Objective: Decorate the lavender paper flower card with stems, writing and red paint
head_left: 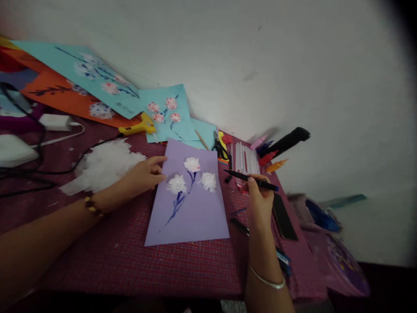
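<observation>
A sheet of purple paper (202, 217) lies in front of me, bearing three white crumpled-paper flowers (176, 184). Dark blue painted stems (177, 204) run below two of them; the flower on the right has no stem visible. At the sheet's left edge, my left hand (145, 174) touches the paper with its fingertips, index finger and thumb apart. My right hand (260, 195) grips a dark marker pen (241, 175) just beyond the sheet's right side. The pen's tip points left and is off the paper.
Torn white paper (104, 161) is heaped on the left near a yellow glue gun (138, 126) and cables. Finished-looking flower pictures (166, 113) lean on the wall. Scissors (220, 148), white glue sticks (246, 157), paint tubes (276, 165) and a phone (284, 217) lie to the right.
</observation>
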`<control>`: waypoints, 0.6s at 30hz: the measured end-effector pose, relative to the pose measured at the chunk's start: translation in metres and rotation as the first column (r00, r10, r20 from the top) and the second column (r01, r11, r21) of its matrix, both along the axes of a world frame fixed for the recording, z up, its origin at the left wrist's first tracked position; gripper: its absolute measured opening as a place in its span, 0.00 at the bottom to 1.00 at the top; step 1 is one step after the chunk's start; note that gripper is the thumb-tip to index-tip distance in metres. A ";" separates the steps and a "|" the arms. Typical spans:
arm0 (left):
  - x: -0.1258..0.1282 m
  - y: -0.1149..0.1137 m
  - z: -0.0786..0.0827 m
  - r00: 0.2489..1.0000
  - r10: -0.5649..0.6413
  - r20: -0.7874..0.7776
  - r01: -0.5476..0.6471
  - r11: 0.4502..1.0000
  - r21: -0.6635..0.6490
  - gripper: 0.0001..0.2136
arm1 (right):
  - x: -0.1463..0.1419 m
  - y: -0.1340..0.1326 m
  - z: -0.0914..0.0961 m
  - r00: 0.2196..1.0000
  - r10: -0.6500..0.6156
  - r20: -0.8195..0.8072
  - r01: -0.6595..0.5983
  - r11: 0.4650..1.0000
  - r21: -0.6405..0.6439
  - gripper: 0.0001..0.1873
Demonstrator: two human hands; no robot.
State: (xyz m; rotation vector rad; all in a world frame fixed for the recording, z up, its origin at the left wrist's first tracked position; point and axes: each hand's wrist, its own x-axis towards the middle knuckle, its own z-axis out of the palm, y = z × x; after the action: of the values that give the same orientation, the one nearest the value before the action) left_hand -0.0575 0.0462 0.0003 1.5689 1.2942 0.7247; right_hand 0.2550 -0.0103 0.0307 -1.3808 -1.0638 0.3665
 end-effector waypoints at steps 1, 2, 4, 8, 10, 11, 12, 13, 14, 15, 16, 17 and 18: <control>-0.002 0.001 0.002 0.999 0.013 0.051 -0.008 0.996 -0.089 0.33 | 0.010 0.002 0.001 0.999 -0.046 0.023 0.046 0.999 -0.010 0.12; -0.003 0.003 0.003 0.996 0.035 0.085 -0.020 0.987 -0.161 0.34 | 0.020 0.004 0.002 0.994 -0.091 0.052 0.092 0.996 -0.020 0.12; -0.005 0.006 0.005 0.992 0.064 0.111 -0.035 0.969 -0.246 0.30 | 0.038 0.007 0.002 0.979 -0.174 0.108 0.178 0.984 -0.029 0.13; -0.003 0.007 0.004 0.998 -0.014 0.058 0.028 0.969 -0.246 0.14 | 0.064 0.008 -0.001 0.934 -0.303 0.191 0.313 0.949 -0.026 0.15; -0.001 0.005 0.001 0.998 -0.059 -0.024 0.055 0.987 -0.153 0.10 | 0.072 0.007 -0.003 0.903 -0.354 0.246 0.374 0.926 -0.041 0.15; 0.000 0.005 0.000 0.995 -0.072 -0.068 0.065 0.994 -0.091 0.10 | 0.076 0.006 -0.004 0.885 -0.376 0.274 0.404 0.913 -0.051 0.15; 0.000 0.004 -0.002 0.991 -0.084 -0.101 0.081 0.996 -0.034 0.10 | 0.079 0.006 -0.005 0.866 -0.398 0.302 0.434 0.899 -0.061 0.15; 0.000 0.004 -0.003 0.988 -0.096 -0.123 0.099 0.995 0.015 0.10 | 0.083 0.005 -0.006 0.847 -0.417 0.330 0.464 0.883 -0.073 0.15; -0.001 0.005 -0.005 0.985 -0.103 -0.136 0.111 0.992 0.052 0.11 | 0.086 0.005 -0.007 0.826 -0.435 0.357 0.493 0.866 -0.085 0.15; -0.001 0.005 -0.007 0.984 -0.106 -0.145 0.118 0.990 0.074 0.11 | 0.088 0.004 -0.008 0.806 -0.451 0.383 0.520 0.848 -0.097 0.15; -0.002 0.006 -0.008 0.983 -0.106 -0.153 0.119 0.990 0.081 0.11 | 0.091 0.004 -0.009 0.787 -0.463 0.407 0.546 0.831 -0.110 0.15; -0.003 0.006 -0.010 0.981 -0.106 -0.160 0.119 0.990 0.075 0.11 | 0.093 0.004 -0.010 0.770 -0.471 0.430 0.567 0.815 -0.122 0.15; -0.004 0.007 -0.011 0.981 -0.101 -0.166 0.113 0.992 0.065 0.10 | 0.094 0.004 -0.011 0.755 -0.476 0.451 0.584 0.801 -0.134 0.15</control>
State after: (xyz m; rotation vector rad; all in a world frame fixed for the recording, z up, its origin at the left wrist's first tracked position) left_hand -0.0613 0.0528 -0.0104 1.7735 1.3011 0.5927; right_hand 0.3494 -0.0063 0.0201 -1.9943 -0.8979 -0.2237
